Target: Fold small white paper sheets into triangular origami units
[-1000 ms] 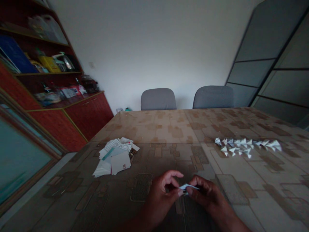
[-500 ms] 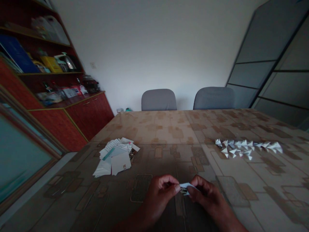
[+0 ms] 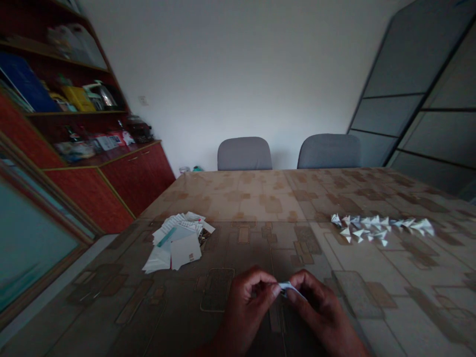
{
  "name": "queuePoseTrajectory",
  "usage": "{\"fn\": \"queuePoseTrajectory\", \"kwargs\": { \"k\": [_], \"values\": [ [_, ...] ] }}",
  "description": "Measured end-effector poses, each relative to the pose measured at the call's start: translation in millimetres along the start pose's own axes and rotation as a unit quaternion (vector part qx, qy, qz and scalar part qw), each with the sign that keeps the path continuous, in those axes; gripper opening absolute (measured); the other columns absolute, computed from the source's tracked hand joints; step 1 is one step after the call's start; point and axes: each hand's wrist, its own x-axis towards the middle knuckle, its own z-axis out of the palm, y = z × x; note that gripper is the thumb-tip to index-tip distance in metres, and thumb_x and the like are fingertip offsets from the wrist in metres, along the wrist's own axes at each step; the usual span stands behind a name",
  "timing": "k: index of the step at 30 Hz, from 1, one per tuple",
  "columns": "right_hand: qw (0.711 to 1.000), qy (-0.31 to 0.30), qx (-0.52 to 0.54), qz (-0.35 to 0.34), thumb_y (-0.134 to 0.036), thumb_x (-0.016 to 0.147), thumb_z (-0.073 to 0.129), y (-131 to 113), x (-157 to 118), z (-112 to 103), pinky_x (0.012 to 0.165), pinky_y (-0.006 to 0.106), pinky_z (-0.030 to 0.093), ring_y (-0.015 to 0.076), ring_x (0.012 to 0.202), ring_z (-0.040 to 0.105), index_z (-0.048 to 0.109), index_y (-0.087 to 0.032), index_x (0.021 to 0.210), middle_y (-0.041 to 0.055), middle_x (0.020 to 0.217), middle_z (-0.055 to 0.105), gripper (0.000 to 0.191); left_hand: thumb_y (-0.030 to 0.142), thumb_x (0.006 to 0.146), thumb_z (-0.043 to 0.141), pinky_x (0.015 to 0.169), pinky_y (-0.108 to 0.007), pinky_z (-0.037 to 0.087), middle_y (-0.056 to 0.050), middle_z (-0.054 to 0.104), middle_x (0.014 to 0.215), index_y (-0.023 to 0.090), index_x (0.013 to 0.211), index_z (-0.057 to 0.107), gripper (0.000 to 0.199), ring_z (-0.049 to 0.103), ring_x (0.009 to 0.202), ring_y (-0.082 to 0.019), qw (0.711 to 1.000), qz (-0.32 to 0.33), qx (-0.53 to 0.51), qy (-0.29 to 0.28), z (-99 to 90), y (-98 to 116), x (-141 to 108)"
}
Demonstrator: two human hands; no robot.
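A small folded piece of paper (image 3: 284, 286), white with a dark printed patch, is held above the near edge of the table. My left hand (image 3: 253, 302) pinches its left end between thumb and fingertips. On the other end, the thumb and forefinger of my right hand (image 3: 316, 302) are closed. Both hands partly cover the paper. To the left lies a fanned pile of paper cards (image 3: 186, 250), mostly white. Several folded paper pieces (image 3: 375, 221) with pointed tips stand in rows at the right.
The patterned table (image 3: 260, 203) stretches to the far side, where two grey chairs (image 3: 244, 153) stand against the wall. A red-brown cabinet (image 3: 126, 181) with loaded shelves is at the left. A panelled wardrobe (image 3: 390, 99) rises at the right.
My fingers have come slightly closer together on the paper, and less of its dark printed patch shows. The card pile and the folded pieces stay where they were.
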Motion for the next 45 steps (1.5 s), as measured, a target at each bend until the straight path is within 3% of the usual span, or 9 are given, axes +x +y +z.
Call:
{"fn": "queuePoseTrajectory", "kwargs": {
  "k": [5,10,14,20,25,30,39,45],
  "values": [
    [1.000,0.009,-0.018,-0.004,-0.059,0.081,0.060,0.1,-0.5,-0.2,0.058,0.024,0.044,0.0158,0.062,0.054,0.059,-0.020,0.068,-0.0012,0.063,0.055,0.041,0.037,0.080,0.065,0.061,-0.023,0.039,-0.001,0.059,0.065,0.016,0.070,0.068,0.024,0.053,0.064,-0.015,0.999,-0.024,-0.011,-0.030,-2.1,1.7,-0.1],
    [0.999,-0.026,0.034,0.030,-0.063,0.079,0.060,1.7,2.5,-2.2,0.057,0.024,0.040,0.0134,0.058,0.046,0.054,-0.019,0.065,-0.0033,0.060,0.048,0.046,0.045,0.073,0.069,0.060,-0.023,0.036,0.002,0.056,0.061,0.015,0.068,0.066,0.031,0.050,0.061,-0.013,0.987,-0.101,-0.103,-0.073,-3.4,-1.0,5.3],
    [0.997,-0.034,0.057,0.042,-0.067,0.076,0.061,5.0,5.7,-2.8,0.056,0.024,0.040,0.0132,0.056,0.046,0.054,-0.019,0.063,-0.0036,0.058,0.048,0.049,0.050,0.070,0.071,0.061,-0.023,0.035,0.003,0.055,0.061,0.015,0.067,0.063,0.036,0.049,0.060,-0.013,0.979,-0.140,-0.129,-0.073,-3.5,-2.3,8.1],
    [0.999,-0.016,0.036,0.034,-0.066,0.077,0.060,9.0,5.9,-2.4,0.055,0.025,0.041,0.0135,0.054,0.047,0.056,-0.019,0.064,-0.0027,0.056,0.050,0.048,0.048,0.077,0.064,0.063,-0.025,0.036,0.002,0.056,0.062,0.015,0.069,0.063,0.035,0.051,0.062,-0.014,0.985,-0.112,-0.105,-0.085,-4.1,-4.8,9.1],
    [0.998,0.015,-0.054,0.000,-0.047,0.083,0.059,14.3,2.3,1.8,0.052,0.022,0.039,0.0133,0.054,0.048,0.053,-0.020,0.066,-0.0029,0.059,0.049,0.033,0.037,0.083,0.056,0.062,-0.023,0.037,0.001,0.055,0.066,0.014,0.073,0.064,0.025,0.051,0.065,-0.014,0.994,-0.062,-0.036,-0.079,-1.9,-7.2,6.9],
    [0.986,0.023,-0.150,-0.076,-0.029,0.084,0.051,21.8,0.1,2.9,0.053,0.021,0.042,0.0140,0.057,0.053,0.052,-0.021,0.068,-0.0026,0.062,0.051,0.018,0.026,0.078,0.057,0.060,-0.023,0.037,-0.001,0.060,0.065,0.014,0.071,0.067,0.017,0.052,0.063,-0.014,0.996,0.000,0.067,-0.051,-0.6,-3.1,5.2],
    [0.963,0.020,-0.240,-0.120,-0.023,0.083,0.046,13.2,0.7,5.1,0.052,0.022,0.044,0.0149,0.055,0.057,0.056,-0.019,0.070,0.0010,0.064,0.059,0.017,0.014,0.070,0.055,0.062,-0.024,0.042,-0.002,0.062,0.062,0.016,0.062,0.065,0.012,0.059,0.062,-0.016,0.986,0.075,0.144,0.026,4.3,-1.5,1.2],
    [0.975,0.021,-0.199,-0.093,-0.024,0.081,0.046,16.5,1.9,3.5,0.053,0.024,0.045,0.0160,0.057,0.057,0.055,-0.019,0.067,0.0010,0.062,0.057,0.017,0.020,0.071,0.055,0.062,-0.024,0.042,-0.003,0.065,0.064,0.015,0.066,0.068,0.015,0.059,0.064,-0.016,0.997,-0.006,0.075,-0.018,5.1,-1.3,5.4]
  ]
}}
